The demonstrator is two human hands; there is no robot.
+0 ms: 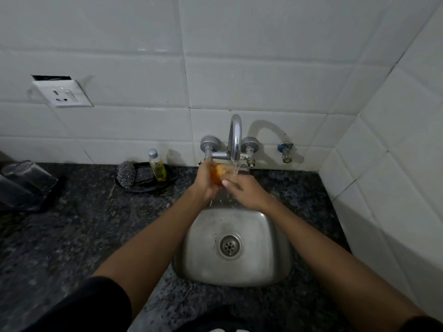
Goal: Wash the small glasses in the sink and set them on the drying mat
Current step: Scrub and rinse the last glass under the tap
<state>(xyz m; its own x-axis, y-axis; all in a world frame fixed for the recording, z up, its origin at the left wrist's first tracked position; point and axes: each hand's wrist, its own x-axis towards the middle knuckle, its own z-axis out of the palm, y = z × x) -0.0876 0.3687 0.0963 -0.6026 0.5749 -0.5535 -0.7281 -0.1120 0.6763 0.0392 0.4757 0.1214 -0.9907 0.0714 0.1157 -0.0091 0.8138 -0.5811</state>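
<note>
A small glass (pixel 223 173) that looks orange inside sits under the running tap (pixel 235 137), above the back rim of the steel sink (pixel 203 259). My left hand (pixel 205 182) grips it from the left, fingers curled round its side. From the right, my right hand (pixel 247 191) holds its lower part, thumb against the glass. Water falls onto the glass rim and splashes down between my hands. A dark drying mat (pixel 51 195) lies at the far left of the counter with clear, shiny items on it, too blurred to name.
A black dish (pixel 167 180) left of the tap holds two scrub pads and a small bottle (pixel 157 167) of yellow liquid. A wall socket (pixel 62 93) is on the tiles upper left. A side valve (pixel 285 152) sticks out right of the tap. Dark speckled counter surrounds the sink.
</note>
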